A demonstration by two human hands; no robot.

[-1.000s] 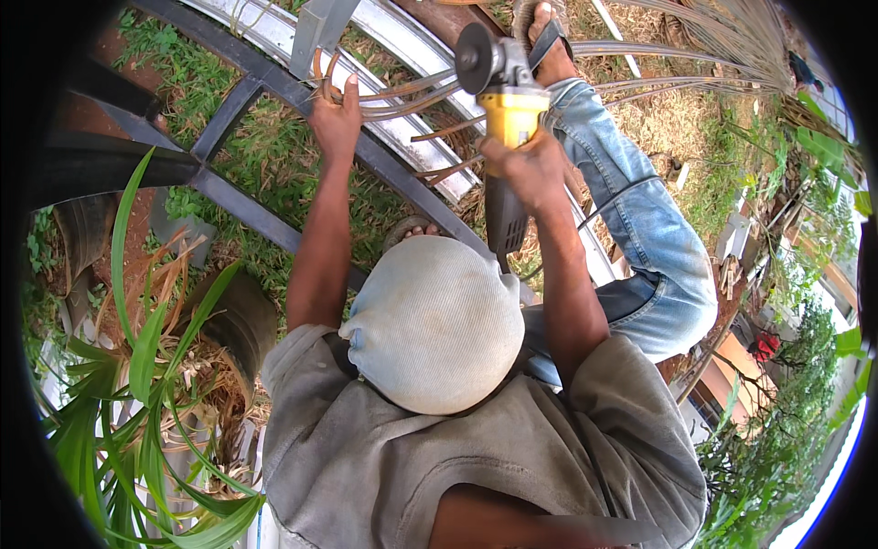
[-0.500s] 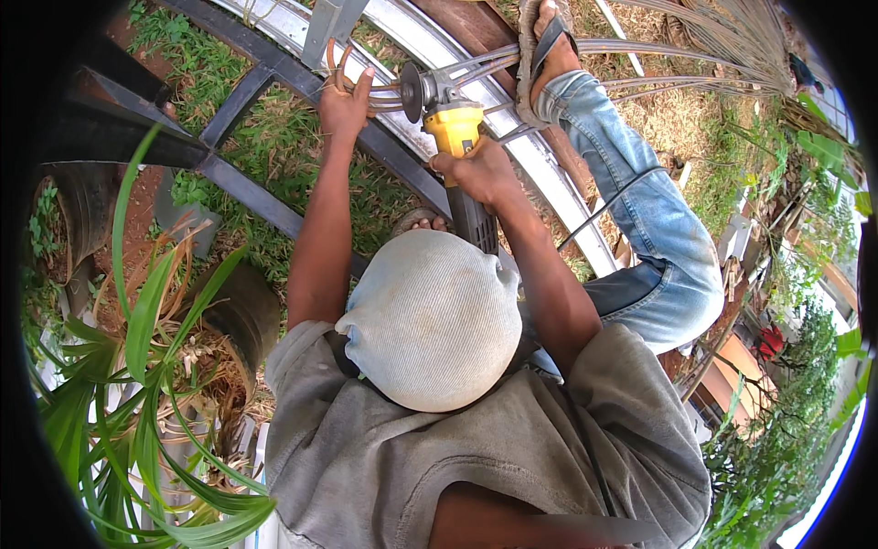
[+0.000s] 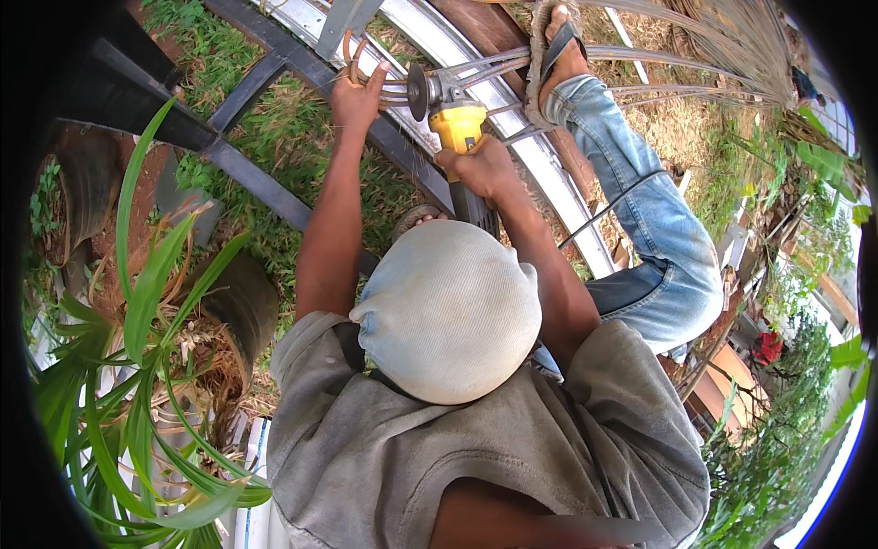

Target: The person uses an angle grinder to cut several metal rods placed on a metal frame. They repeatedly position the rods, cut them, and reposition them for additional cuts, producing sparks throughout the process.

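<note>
My right hand [image 3: 480,169] is wrapped round the yellow body of an angle grinder [image 3: 457,123], whose dark handle runs back toward me. The grinder's round disc [image 3: 418,92] stands edge-on at the steel rods [image 3: 395,90], close to my left hand. My left hand [image 3: 355,102] grips the end of these thin, bent rods, with its thumb raised and some fingers pointing away from me. The rods run on to the right, beneath the grinder head and past my right foot [image 3: 569,59]. Whether the disc touches a rod or spins, I cannot tell.
Dark metal frame bars [image 3: 261,188] and a pale metal channel [image 3: 572,197] cross under my arms. My raised left knee [image 3: 448,311] fills the middle. A black cable [image 3: 608,206] crosses my right leg. A leafy plant [image 3: 137,302] stands at left; long rods [image 3: 732,37] bunch at far right.
The view has shifted slightly, so my knee appears farther right and the frame bars sit a little lower. Both hands keep their grips, and the grinder stays at the rods.
</note>
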